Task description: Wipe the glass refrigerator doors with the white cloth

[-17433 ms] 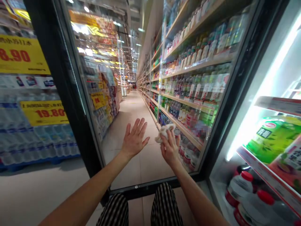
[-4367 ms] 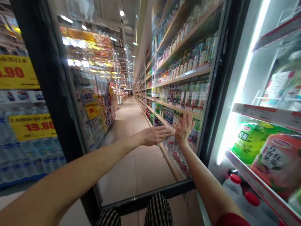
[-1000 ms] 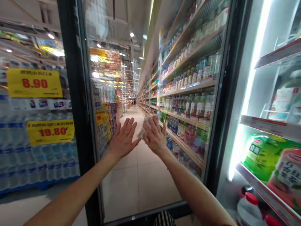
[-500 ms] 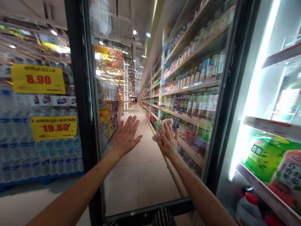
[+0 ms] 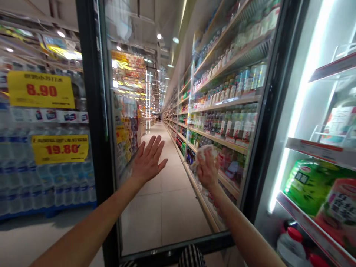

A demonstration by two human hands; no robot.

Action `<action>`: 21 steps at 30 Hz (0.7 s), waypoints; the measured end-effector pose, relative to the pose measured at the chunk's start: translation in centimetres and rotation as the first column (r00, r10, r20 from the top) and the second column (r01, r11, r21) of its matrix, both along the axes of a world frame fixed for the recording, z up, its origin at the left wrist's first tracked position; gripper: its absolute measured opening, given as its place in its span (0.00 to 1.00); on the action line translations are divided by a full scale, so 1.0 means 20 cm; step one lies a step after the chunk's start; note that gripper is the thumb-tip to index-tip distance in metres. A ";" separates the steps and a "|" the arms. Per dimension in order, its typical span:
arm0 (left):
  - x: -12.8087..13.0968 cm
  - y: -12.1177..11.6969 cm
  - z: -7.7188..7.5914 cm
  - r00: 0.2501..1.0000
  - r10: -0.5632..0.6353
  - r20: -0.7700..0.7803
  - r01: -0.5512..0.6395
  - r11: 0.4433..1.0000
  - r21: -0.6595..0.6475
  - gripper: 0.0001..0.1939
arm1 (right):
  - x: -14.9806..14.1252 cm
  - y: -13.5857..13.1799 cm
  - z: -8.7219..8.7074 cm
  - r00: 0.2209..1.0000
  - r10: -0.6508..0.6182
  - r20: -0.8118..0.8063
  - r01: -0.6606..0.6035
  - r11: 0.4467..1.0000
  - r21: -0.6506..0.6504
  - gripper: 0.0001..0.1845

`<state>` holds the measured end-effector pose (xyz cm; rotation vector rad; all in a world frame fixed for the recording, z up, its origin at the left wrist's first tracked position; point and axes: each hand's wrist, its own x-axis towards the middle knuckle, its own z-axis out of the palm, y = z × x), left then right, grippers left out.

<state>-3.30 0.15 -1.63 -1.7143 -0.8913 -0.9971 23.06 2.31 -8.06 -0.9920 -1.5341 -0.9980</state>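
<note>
A glass door pane (image 5: 172, 207) in a black frame stands in front of me. My left hand (image 5: 147, 158) rests flat against the glass, fingers stretched out and holding nothing. Farther right on the same pane, my right hand (image 5: 208, 173) has a whitish cloth (image 5: 205, 152) under its fingers, pressed to the glass. The cloth sticks out above and to the left of the fingers. This hand is somewhat smeared by motion.
On the right, a lit cooler holds green packs (image 5: 304, 187), pink packs (image 5: 340, 211) and a red-capped bottle (image 5: 293, 244) on shelves. Left of the door frame (image 5: 91, 92) are stacked water bottles (image 5: 55, 181) with yellow price signs (image 5: 41, 90). An aisle with drink shelves shows in the glass.
My right hand has slid rightward and slightly down across the glass with the cloth. My left hand has stayed in nearly the same place. The view has shifted slightly.
</note>
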 end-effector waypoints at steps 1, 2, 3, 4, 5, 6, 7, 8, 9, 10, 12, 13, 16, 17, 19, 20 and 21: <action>0.00 0.00 0.00 1.000 -0.003 0.000 0.003 1.000 -0.003 0.37 | 0.07 0.01 0.01 0.989 -0.039 -0.142 0.044 0.999 0.032 0.23; 0.00 0.00 0.00 1.000 -0.007 0.001 0.007 1.000 -0.006 0.37 | 0.14 0.03 0.03 0.949 -0.072 -0.308 0.094 0.994 0.057 0.24; 0.00 0.00 0.00 1.000 -0.013 0.000 0.013 1.000 -0.006 0.37 | 0.19 0.05 0.05 0.883 -0.093 -0.460 0.142 0.987 0.074 0.25; 0.00 0.00 0.00 1.000 -0.016 0.000 0.016 1.000 -0.006 0.37 | 0.22 0.06 0.08 0.818 -0.101 -0.566 0.178 0.981 0.083 0.26; 0.00 0.00 0.00 1.000 -0.017 0.000 0.017 1.000 -0.005 0.37 | 0.22 0.07 0.10 0.790 -0.100 -0.605 0.191 0.978 0.087 0.27; 0.00 0.01 0.00 1.000 -0.014 0.002 0.014 1.000 -0.004 0.37 | 0.19 0.07 0.12 0.813 -0.098 -0.575 0.181 0.980 0.089 0.27; 0.00 0.01 0.00 1.000 -0.010 0.003 0.010 1.000 -0.002 0.37 | 0.14 0.06 0.13 0.870 -0.091 -0.485 0.152 0.984 0.087 0.27; 0.00 0.01 0.00 1.000 -0.006 0.005 0.006 1.000 0.000 0.36 | 0.08 0.06 0.13 0.929 -0.078 -0.362 0.115 0.990 0.081 0.26; -0.01 0.01 0.00 1.000 -0.001 0.007 0.001 1.000 -0.001 0.36 | 0.03 0.05 0.13 0.973 -0.059 -0.225 0.076 0.995 0.070 0.25; -0.01 0.01 0.00 1.000 0.002 0.007 -0.002 1.000 -0.001 0.36 | 0.01 0.04 0.13 0.994 -0.040 -0.106 0.046 0.997 0.058 0.25; -0.01 0.00 0.00 1.000 0.004 -0.001 -0.004 1.000 -0.001 0.37 | 0.05 0.03 0.14 0.999 -0.032 -0.040 0.034 0.998 0.052 0.23; -0.01 0.00 0.00 1.000 0.003 -0.007 -0.003 1.000 -0.001 0.37 | 0.11 0.04 0.15 0.993 -0.044 -0.110 0.051 0.997 0.059 0.23; 0.00 -0.01 0.00 1.000 0.003 -0.010 -0.003 1.000 0.004 0.38 | 0.33 0.09 0.25 0.822 -0.070 -0.566 0.131 0.989 0.068 0.26; 0.00 0.00 0.00 1.000 0.003 -0.007 -0.003 1.000 0.005 0.38 | 0.37 0.10 0.29 0.722 -0.064 -0.689 0.150 0.987 0.065 0.27; 0.00 0.00 0.00 1.000 -0.002 0.000 0.002 1.000 0.001 0.38 | 0.34 0.11 0.37 0.645 -0.051 -0.763 0.156 0.986 0.066 0.28; 0.00 0.00 0.00 1.000 -0.007 0.002 0.007 1.000 0.001 0.38 | 0.28 0.10 0.40 0.702 -0.049 -0.711 0.144 0.987 0.074 0.28; 0.00 0.01 0.00 1.000 -0.013 0.002 0.013 1.000 0.002 0.38 | 0.20 0.09 0.42 0.801 -0.050 -0.597 0.120 0.990 0.079 0.27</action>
